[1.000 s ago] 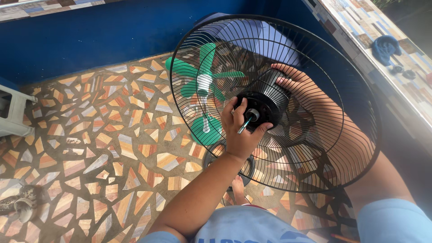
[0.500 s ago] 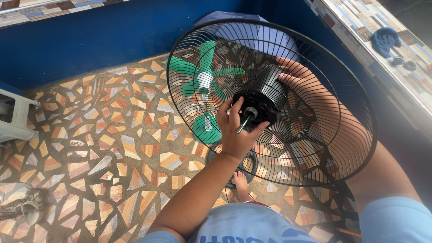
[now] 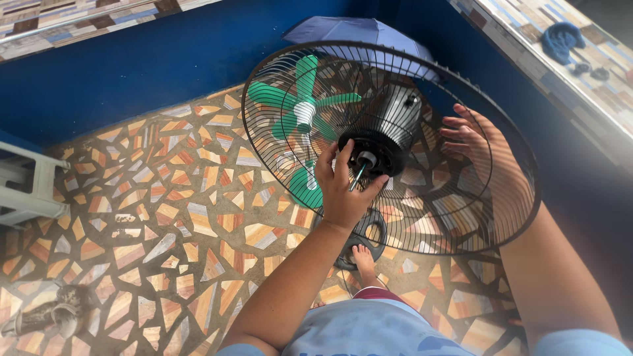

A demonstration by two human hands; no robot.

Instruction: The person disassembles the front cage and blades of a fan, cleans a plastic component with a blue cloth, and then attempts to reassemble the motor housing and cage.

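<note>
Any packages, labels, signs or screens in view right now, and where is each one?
Packages, signs, screens: none in view.
Print on shirt: dark blue marks on the light blue fabric at the bottom edge, mostly cut off by the frame.
Fan guard, motor and green blade: no label visible.

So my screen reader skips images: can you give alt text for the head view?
Left hand works at the motor hub of a black wire fan guard, right hand bracing behind it. Green fan blade lies on the mosaic floor.
</note>
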